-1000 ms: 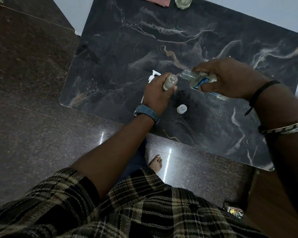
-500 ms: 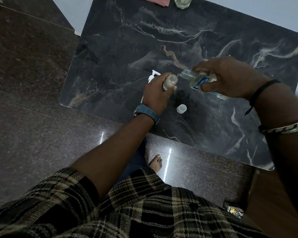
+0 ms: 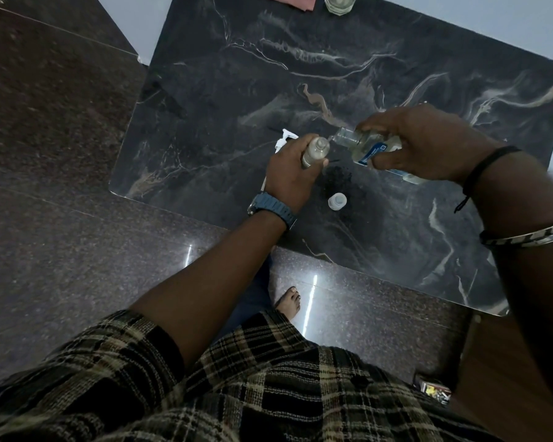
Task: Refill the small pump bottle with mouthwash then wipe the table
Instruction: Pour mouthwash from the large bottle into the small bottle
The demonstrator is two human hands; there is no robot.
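Nothing has shifted since earlier: above the dark marble table [image 3: 237,90], the left hand [image 3: 288,173] grips the small clear pump bottle [image 3: 315,151]. The right hand [image 3: 428,145] grasps the tilted clear mouthwash bottle [image 3: 361,145], neck touching the small bottle's mouth. The white pump head [image 3: 284,140] lies partly hidden behind the left hand; any liquid stream is indiscernible.

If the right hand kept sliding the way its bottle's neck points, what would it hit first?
Most likely the small pump bottle gripped by the left hand. The right hand tips the mouthwash bottle so its mouth sits right at that opening; any gap is unclear.

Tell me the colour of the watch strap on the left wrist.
Blue. The rubbery watch strap shows best in the head view, just behind the left hand gripping the small clear bottle.
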